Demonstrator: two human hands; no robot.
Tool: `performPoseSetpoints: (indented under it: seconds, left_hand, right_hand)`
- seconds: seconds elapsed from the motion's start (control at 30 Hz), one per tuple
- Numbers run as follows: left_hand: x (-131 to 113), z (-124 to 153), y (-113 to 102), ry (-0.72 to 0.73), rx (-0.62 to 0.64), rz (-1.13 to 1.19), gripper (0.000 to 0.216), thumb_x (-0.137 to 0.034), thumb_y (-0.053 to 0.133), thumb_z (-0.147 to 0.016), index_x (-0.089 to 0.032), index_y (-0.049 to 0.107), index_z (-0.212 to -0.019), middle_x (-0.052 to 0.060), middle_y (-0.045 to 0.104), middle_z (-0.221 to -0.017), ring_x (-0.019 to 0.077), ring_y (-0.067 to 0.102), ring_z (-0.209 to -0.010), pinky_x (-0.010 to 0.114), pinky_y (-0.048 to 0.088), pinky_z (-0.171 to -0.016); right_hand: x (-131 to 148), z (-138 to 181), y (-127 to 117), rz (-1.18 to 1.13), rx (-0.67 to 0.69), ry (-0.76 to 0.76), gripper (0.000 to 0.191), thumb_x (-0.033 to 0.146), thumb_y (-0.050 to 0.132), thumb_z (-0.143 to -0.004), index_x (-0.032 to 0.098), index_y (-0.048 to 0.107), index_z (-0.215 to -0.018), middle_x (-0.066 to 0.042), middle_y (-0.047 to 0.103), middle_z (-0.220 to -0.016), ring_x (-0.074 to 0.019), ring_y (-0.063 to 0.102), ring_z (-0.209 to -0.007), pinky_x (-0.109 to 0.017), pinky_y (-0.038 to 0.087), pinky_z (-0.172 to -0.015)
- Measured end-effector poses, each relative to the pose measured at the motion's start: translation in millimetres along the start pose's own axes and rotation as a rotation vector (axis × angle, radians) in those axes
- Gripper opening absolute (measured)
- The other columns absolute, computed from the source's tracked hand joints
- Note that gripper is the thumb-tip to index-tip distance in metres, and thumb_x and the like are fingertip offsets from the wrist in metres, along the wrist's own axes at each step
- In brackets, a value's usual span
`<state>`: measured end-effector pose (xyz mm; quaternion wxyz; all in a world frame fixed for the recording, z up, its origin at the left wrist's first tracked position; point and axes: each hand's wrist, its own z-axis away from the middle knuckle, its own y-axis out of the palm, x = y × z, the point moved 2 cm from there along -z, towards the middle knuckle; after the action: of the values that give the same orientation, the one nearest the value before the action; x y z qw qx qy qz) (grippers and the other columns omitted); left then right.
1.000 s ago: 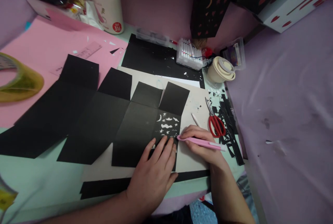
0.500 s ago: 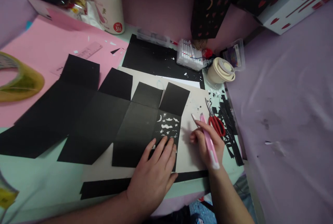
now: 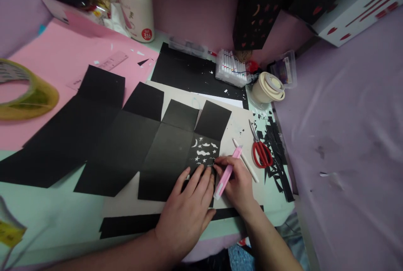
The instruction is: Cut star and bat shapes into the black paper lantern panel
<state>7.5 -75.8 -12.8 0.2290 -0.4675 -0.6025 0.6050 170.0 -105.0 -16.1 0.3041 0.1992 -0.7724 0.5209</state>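
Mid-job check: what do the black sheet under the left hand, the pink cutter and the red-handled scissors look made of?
Black sheet: seemingly matt card or thick paper; it has straight creases and cut-out shapes.
Pink cutter: probably smooth plastic, given its even, solid colour.
Scissors: blades likely metal, being thin, grey and pointed; handles probably plastic, from their uniform red.

The left hand (image 3: 189, 206) lies spread on the black card (image 3: 171, 145), just below its white star, moon and cloud shapes (image 3: 203, 153). The right hand (image 3: 242, 183) holds a pink cutter (image 3: 228, 173) at a slant, fingers (image 3: 218, 161) at the card's right edge. A white pen (image 3: 252, 169) lies just beside that hand; red-handled scissors (image 3: 262, 154) rest near black scraps (image 3: 285, 178) on the surface (image 3: 44, 210)
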Motion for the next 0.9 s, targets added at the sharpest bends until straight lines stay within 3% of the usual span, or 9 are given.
performPoseSetpoints:
  seconds: [0.17, 0.4, 0.47, 0.63, 0.8, 0.9]
  left_hand:
    - [-0.2, 1.3, -0.6, -0.002, 0.006, 0.002, 0.06, -0.054, 0.05, -0.092, -0.014, 0.052, -0.136, 0.009, 0.051, -0.144, 0.0264, 0.036, -0.137, 0.048, 0.02, -0.115]
    - [-0.3, -0.2, 0.7, 0.015, -0.002, -0.012, 0.057, -0.054, 0.051, -0.092, -0.014, 0.056, -0.132, 0.009, 0.053, -0.143, 0.0267, 0.037, -0.136, 0.048, 0.02, -0.114]
    - [-0.1, -0.2, 0.8, 0.013, 0.0, -0.015, 0.057, -0.054, 0.051, -0.092, -0.014, 0.056, -0.133, 0.009, 0.052, -0.143, 0.0267, 0.036, -0.137, 0.048, 0.021, -0.114]
    - [0.4, 1.8, 0.7, 0.018, 0.001, -0.011, 0.059, -0.054, 0.05, -0.092, -0.015, 0.054, -0.135, 0.009, 0.05, -0.146, 0.0263, 0.036, -0.137, 0.048, 0.021, -0.115]
    - [0.7, 2.0, 0.9, 0.016, -0.009, -0.009, 0.057, -0.054, 0.051, -0.091, -0.015, 0.056, -0.133, 0.01, 0.051, -0.145, 0.0265, 0.036, -0.138, 0.047, 0.02, -0.115]
    - [0.5, 1.6, 1.2, 0.014, -0.005, -0.009, 0.058, -0.054, 0.052, -0.091, -0.015, 0.055, -0.134, 0.01, 0.05, -0.145, 0.0264, 0.037, -0.138, 0.047, 0.02, -0.116]
  right_hand:
    - [-0.2, -0.4, 1.3, -0.017, 0.018, 0.086, 0.013, 0.017, 0.06, -0.088, 0.026, 0.054, -0.096, -0.004, 0.068, -0.092, -0.0188, 0.064, -0.082, -0.033, 0.053, -0.074]
    - [-1.4, -1.8, 3.0, -0.232, 0.123, 0.187, 0.013, 0.02, 0.061, -0.088, 0.024, 0.049, -0.091, -0.002, 0.064, -0.088, -0.0159, 0.062, -0.078, -0.03, 0.052, -0.072]
    - [1.1, -2.0, 1.5, -0.308, 0.05, 0.198, 0.014, 0.021, 0.061, -0.088, 0.025, 0.048, -0.091, -0.002, 0.064, -0.086, -0.016, 0.063, -0.08, -0.031, 0.053, -0.074]
    - [-1.0, -5.5, -17.3, -0.297, -0.392, 0.167, 0.019, 0.018, 0.066, -0.085, 0.025, 0.049, -0.092, -0.001, 0.061, -0.084, -0.0162, 0.064, -0.081, -0.033, 0.053, -0.075]
    - [-14.9, -8.2, -32.1, -0.092, -0.523, 0.165, 0.015, 0.019, 0.067, -0.084, 0.024, 0.055, -0.091, 0.0, 0.058, -0.084, -0.015, 0.062, -0.075, -0.032, 0.052, -0.074]
    - [-13.7, -7.3, -29.1, -0.167, -0.424, 0.092, 0.015, 0.016, 0.063, -0.086, 0.025, 0.051, -0.093, -0.004, 0.065, -0.099, -0.0183, 0.065, -0.092, -0.038, 0.052, -0.086]
